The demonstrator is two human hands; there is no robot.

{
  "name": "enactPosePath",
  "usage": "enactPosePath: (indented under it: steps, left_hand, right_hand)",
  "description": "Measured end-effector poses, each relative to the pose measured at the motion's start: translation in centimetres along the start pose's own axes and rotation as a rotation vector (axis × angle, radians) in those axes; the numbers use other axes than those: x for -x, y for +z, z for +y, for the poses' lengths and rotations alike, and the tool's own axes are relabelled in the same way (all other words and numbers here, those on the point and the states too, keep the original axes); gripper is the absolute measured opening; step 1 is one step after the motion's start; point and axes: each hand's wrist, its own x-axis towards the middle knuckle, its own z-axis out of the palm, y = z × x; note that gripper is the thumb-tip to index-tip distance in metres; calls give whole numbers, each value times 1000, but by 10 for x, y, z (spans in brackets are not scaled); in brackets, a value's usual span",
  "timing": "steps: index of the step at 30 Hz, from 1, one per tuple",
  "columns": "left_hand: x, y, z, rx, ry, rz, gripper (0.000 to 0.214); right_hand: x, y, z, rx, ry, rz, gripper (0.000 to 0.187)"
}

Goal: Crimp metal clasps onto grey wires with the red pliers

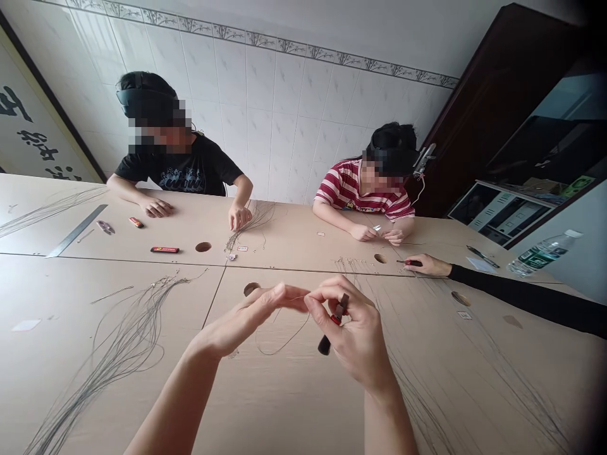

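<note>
My left hand [258, 309] is raised over the table, fingers stretched out together and thumb lying along them. A thin dark cord [289, 341] runs between its fingers and my right hand, and a loop of it hangs below. My right hand [353, 322] pinches the cord between thumb and forefinger. Tucked in the same hand is a small black-and-red tool [336, 318], with its dark end pointing down; its exact kind is partly hidden by the fingers.
A bundle of grey cords [123, 341] lies left, and more cords [417, 392] stretch out right. Across the table are two people, a red lighter [164, 249] and a metal ruler [78, 230]. A black-sleeved arm [521, 297] reaches in from the right, near a water bottle [543, 253].
</note>
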Motion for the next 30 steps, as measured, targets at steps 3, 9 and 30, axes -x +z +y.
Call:
enactPosePath:
  steps: [3,9,30]
  left_hand:
    - [-3,-2,-2,171,-121,-375,45]
    - [13,14,4,469,-255,-723,53]
    - [18,-46,20,528,606,939,53]
  right_hand:
    - [-1,-4,1,24,-4,38,16]
    - [-2,-5,4,64,43,112,19]
    - [4,-1,-7,-46,-28,-189,12]
